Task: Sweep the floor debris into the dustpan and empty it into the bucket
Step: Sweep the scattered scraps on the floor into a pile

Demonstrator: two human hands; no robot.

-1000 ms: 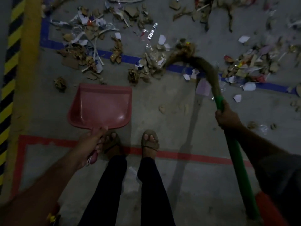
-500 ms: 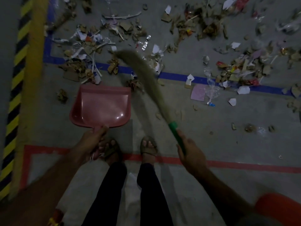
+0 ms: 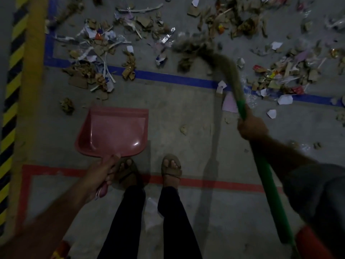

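The pink plastic dustpan was held flat on the grey concrete floor by the left hand, whose fingers were curled round its short handle, the open mouth facing away from the feet toward the blue tape line. The long green-handled grass broom was gripped by the right hand, fist wrapped round the shaft, its long axis running up and leftward, the blurred bristle head set down among the scattered cardboard and paper scraps beyond the line. That debris lay ahead and to the right of the pan's mouth, so a stroke drawn back and leftward toward the pan was judged to be called for. No bucket was seen.
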